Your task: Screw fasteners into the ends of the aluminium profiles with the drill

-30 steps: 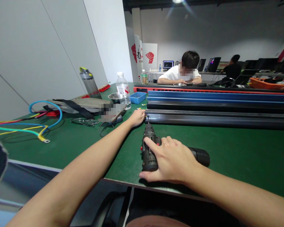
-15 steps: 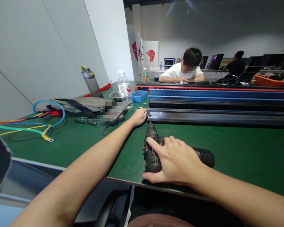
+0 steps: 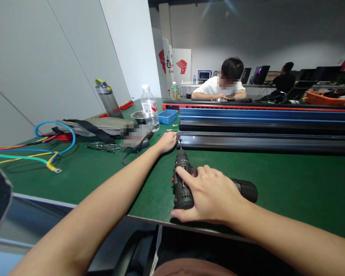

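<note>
At the left end of the dark rail [image 3: 247, 142], the left hand [image 3: 169, 142] seemingly steadies it, finger closure unclear, while the right hand [image 3: 211, 191] wraps the drill [image 3: 182, 189] before it, apparently aligning the bit [image 3: 181, 145].

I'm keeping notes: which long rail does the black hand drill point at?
The glossy dark-grey front rail, nearest the drill, which points at its left end; the blue rail and red-edged black rail lie farther back.
</note>
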Motion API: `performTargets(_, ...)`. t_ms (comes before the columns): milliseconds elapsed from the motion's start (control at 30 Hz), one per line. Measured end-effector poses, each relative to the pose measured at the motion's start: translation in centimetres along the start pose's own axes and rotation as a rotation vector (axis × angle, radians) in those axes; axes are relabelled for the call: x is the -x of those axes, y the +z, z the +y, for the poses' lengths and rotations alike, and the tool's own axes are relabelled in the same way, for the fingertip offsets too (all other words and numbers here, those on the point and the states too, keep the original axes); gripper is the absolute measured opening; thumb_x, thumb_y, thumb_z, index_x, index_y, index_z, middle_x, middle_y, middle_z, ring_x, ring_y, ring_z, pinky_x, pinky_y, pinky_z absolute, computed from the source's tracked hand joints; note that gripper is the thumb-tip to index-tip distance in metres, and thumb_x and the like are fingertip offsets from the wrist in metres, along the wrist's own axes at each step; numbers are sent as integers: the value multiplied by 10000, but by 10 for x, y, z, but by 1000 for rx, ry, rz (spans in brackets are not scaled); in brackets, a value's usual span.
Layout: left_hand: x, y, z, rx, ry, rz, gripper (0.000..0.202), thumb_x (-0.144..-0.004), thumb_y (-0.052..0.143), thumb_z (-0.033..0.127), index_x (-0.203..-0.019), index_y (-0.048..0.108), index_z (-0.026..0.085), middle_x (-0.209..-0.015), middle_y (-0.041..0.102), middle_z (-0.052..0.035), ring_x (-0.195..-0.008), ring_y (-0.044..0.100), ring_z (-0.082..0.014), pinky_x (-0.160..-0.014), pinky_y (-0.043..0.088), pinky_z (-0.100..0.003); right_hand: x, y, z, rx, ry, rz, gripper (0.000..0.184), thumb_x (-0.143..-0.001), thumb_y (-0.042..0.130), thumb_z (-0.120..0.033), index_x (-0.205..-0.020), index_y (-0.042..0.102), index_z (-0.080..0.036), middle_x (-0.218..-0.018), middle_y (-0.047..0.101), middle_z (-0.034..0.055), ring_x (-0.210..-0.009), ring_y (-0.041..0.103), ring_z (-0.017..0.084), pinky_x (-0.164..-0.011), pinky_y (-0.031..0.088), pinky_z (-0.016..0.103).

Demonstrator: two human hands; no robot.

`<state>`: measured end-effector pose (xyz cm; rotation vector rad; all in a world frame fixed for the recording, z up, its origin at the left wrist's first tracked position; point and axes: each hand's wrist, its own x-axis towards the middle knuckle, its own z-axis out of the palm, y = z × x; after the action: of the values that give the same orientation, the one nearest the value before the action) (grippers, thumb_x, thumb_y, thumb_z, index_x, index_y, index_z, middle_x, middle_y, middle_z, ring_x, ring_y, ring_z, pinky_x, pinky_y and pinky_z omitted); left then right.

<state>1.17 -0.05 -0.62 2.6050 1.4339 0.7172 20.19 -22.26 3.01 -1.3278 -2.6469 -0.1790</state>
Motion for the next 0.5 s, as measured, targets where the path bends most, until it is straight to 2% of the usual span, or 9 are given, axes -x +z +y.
performTargets(500,-2,-1,2,-19,-31,-7,439,-921,283,400,-632,532,183,-677,644,-73,-656,581,-187,-642,438,-272,1,-1,0,-5,21,-25,939,-718,424,-875,-1420,437,-252,-879,631,130,-842,594,307,-737,452,401)
